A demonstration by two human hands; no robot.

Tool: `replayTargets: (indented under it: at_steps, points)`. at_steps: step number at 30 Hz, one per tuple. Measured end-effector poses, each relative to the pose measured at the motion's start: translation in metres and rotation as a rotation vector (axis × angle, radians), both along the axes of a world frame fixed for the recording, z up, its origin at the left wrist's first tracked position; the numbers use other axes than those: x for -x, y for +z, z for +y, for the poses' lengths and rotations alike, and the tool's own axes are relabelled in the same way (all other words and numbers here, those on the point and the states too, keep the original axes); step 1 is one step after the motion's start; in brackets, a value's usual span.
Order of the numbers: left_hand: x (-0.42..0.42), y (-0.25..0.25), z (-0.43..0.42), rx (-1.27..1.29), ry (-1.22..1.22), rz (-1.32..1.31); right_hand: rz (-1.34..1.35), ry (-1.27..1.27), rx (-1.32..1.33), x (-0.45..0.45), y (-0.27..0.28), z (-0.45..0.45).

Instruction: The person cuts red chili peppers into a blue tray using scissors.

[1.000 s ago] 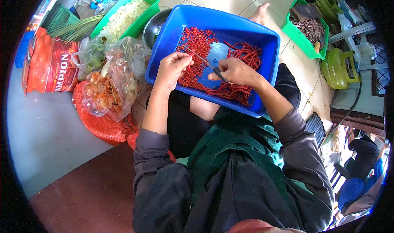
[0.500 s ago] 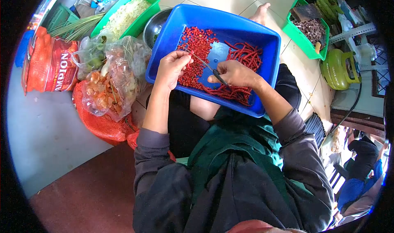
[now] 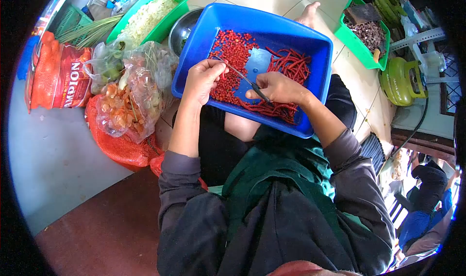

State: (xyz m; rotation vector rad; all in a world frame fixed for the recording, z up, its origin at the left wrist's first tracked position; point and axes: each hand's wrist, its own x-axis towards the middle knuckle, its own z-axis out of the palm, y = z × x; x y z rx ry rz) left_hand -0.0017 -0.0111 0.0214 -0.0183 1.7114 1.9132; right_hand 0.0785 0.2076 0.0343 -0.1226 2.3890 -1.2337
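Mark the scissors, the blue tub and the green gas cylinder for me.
Scissors (image 3: 255, 87): head view, on the black handle, near where the blades begin.
Blue tub (image 3: 274, 29): head view, on the bare inner wall of its far side.
Green gas cylinder (image 3: 395, 85): head view, on the body, below the collar.

Blue plastic basin (image 3: 264, 21) open from above along its far wall; bare strip of basin floor between chopped red chilies (image 3: 233, 52) and whole red chilies (image 3: 293, 64) (narrow). Near half obstructed: left hand (image 3: 206, 80), right hand (image 3: 281, 87), black-handled blade (image 3: 241, 75) bridging the gap. Left flank crowded, steel bowl (image 3: 180, 33) and transparent plastic bags (image 3: 160, 64) by the rim. Right: tiled floor (image 3: 345, 68) leaves a lane before the green tub (image 3: 357, 46), bare foot (image 3: 309, 14) at its far end.
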Motion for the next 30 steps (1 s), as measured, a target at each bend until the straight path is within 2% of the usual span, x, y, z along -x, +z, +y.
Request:
replayTargets:
  at_steps: [12, 21, 30]
  points:
    - [0.0014, -0.0027, -0.0015, -0.048, 0.025, -0.024, -0.097, -0.019, -0.016, -0.0029, -0.0021, 0.0067]
    - [-0.0003, -0.0005, -0.0031, -0.062, -0.038, -0.027, -0.025, -0.027, 0.008, -0.0003, -0.0029, 0.0013]
    - [0.0008, -0.0032, -0.0015, 0.000, -0.028, -0.028, 0.001, 0.007, -0.083, 0.0007, -0.0018, 0.0085]
